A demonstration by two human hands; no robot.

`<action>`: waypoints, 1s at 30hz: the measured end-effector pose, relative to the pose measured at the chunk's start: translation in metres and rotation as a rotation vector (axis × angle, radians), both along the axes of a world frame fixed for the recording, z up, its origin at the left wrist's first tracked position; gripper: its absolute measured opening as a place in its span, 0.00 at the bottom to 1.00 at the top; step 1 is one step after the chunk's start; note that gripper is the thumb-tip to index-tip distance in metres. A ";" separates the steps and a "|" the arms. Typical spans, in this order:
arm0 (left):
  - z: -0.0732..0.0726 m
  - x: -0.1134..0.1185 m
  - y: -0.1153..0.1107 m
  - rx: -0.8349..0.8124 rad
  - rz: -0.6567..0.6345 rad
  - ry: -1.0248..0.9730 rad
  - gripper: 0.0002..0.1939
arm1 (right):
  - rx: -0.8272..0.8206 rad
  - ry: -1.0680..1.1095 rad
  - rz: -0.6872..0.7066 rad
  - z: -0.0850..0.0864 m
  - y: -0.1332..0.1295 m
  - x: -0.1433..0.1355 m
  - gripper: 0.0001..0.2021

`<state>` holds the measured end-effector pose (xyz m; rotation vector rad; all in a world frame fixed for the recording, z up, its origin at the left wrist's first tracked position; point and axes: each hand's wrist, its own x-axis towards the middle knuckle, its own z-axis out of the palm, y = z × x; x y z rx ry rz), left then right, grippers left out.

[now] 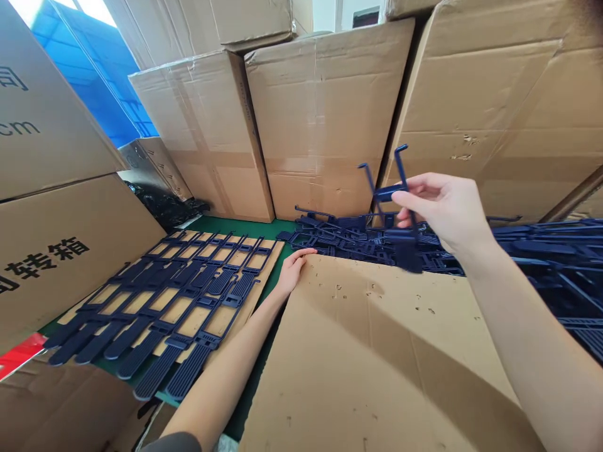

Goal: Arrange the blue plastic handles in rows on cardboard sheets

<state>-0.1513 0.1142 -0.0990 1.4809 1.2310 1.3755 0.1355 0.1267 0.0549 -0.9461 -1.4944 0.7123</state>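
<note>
Above the back edge of a cardboard sheet [377, 351], my right hand [443, 204] pinches a dark blue plastic frame [391, 193] between thumb and fingers. The frame is upright, with two hooked prongs at the top and a flat, slightly blurred plate at its lower end. My left hand [294, 267] rests at the sheet's back left corner, fingers stretched along the edge. Behind the sheet lies a tangled pile of similar dark plastic parts [330, 235]. On the left, several such parts [188, 301] lie side by side in rows on another cardboard piece [268, 263].
Large cardboard boxes [325, 119] wall off the back. Printed boxes [61, 251] stand close on the left, near a black plastic bag [179, 210]. A green table surface [221, 224] shows between the things. More dark parts [541, 251] spread to the right.
</note>
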 end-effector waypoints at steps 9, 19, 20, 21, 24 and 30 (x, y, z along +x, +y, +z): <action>0.000 0.007 0.000 0.015 0.030 -0.041 0.15 | -0.594 -0.182 0.426 -0.058 -0.027 -0.077 0.16; 0.000 0.008 -0.006 -0.012 0.008 -0.070 0.13 | -0.544 -0.400 0.321 -0.073 -0.016 -0.062 0.17; 0.000 0.007 -0.006 -0.014 0.007 -0.071 0.13 | -0.523 -0.423 0.291 -0.073 -0.017 -0.063 0.16; 0.000 0.007 -0.006 -0.015 0.006 -0.072 0.13 | -0.503 -0.433 0.269 -0.074 -0.019 -0.064 0.16; 0.000 0.007 -0.005 -0.018 0.002 -0.076 0.13 | -0.409 -0.424 0.264 -0.080 -0.028 -0.074 0.14; 0.006 0.007 -0.005 -0.008 -0.007 -0.088 0.13 | -0.171 -0.496 0.525 -0.083 -0.048 -0.089 0.08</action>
